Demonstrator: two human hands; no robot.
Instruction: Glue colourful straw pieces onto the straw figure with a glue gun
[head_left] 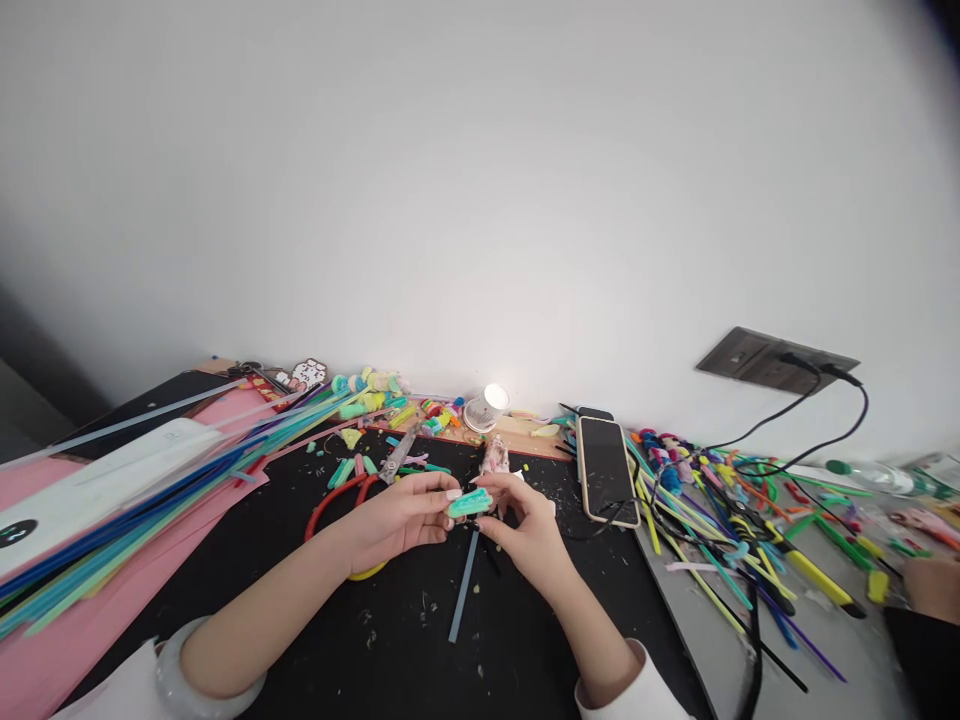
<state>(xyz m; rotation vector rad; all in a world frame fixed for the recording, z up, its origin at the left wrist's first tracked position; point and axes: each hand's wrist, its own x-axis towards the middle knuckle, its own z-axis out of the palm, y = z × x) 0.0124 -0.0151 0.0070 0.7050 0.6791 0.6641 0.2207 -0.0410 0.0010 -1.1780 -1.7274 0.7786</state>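
A small fuzzy teal and pale-green piece (469, 503), which looks like short lengths of pipe cleaner side by side, is held between both hands above the black mat (405, 640). My left hand (405, 515) pinches its left end between thumb and fingers. At its right end, the thumb and index finger of my right hand (525, 525) close on it. Scissors (330, 505) with red and yellow handles lie partly under my left hand. A translucent grey stick (463, 590) points out below the hands. Just behind them is a pale, stained object (495, 455), partly hidden.
A paper cup (487, 405) stands by the wall. A phone (606, 470) lies to the right, beside scattered pipe cleaners (705, 540) and yellow-black pliers (817, 580). Long pipe cleaners (187, 490) cross pink sheets (150, 610) at left. Another person's hand (934, 588) shows at the right edge.
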